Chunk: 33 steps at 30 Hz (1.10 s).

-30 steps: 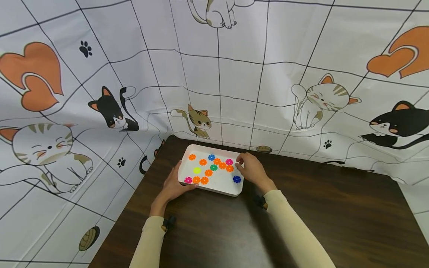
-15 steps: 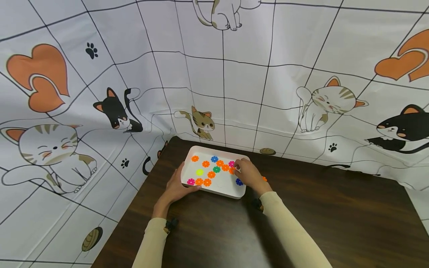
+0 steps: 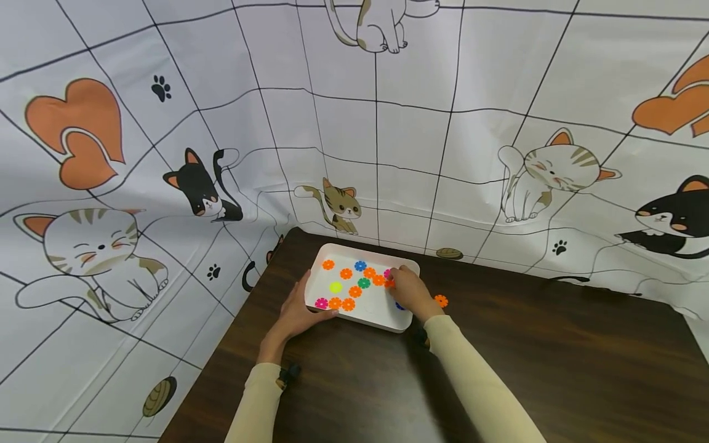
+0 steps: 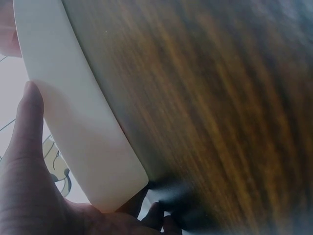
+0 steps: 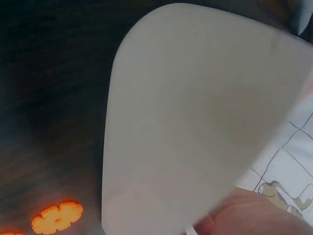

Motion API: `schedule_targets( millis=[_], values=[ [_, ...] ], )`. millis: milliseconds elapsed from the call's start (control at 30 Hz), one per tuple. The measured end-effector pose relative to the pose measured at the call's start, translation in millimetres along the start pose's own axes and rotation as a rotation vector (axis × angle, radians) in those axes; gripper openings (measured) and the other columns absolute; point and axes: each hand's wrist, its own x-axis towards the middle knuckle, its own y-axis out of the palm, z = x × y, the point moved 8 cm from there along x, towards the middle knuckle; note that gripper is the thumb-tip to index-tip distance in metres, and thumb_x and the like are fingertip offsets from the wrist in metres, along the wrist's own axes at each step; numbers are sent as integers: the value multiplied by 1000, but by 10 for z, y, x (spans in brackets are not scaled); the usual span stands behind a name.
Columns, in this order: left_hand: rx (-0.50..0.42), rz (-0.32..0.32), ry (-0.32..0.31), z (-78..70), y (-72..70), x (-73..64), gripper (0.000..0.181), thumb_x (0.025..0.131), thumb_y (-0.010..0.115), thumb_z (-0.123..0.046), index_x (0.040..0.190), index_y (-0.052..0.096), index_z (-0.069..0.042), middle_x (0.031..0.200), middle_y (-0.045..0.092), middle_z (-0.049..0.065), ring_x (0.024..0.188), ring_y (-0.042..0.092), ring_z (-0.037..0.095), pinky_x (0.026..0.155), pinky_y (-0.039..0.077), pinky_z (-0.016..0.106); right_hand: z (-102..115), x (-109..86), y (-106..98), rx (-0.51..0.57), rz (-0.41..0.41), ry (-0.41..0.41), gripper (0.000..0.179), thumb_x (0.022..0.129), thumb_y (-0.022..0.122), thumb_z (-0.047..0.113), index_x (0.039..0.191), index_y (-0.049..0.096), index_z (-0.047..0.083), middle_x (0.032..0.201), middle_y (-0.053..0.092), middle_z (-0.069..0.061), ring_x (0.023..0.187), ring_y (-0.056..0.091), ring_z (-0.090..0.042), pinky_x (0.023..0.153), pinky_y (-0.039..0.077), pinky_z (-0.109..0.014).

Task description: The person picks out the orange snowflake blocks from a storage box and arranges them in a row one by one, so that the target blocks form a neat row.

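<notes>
Same spot on dark tabletop point(image 3: 532, 363) for white tray point(image 3: 376, 312). Moved inward over its right end with right hand point(image 3: 411, 295) since one second ago, leaving orange flower piece point(image 3: 440, 301) in plain view on tabletop just beside. Likely means working among flower pieces point(image 3: 355, 291) inside. Holding tray's near left corner with left hand point(image 3: 296, 314), grip spread wide. Bent down with right grip beside pink piece point(image 3: 387, 273); cannot tell whether pinching anything.

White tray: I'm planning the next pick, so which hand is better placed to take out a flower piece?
Probably the right hand: it reaches into the white tray, close to orange flower pieces, while the left hand holds the tray's near left corner.
</notes>
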Motion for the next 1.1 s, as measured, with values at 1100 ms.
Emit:
schedule_targets(
  millis=[1100],
  values=[
    [3,-10,25,12,9,-2,130,69,84,-65,165,4,-31,173,16,10,161,7,40,124,8,73,-15,61,102,-42,7,52,27,95,72,16,117,63,3,112,59,-16,92,58,-26,82,61,-44]
  ],
)
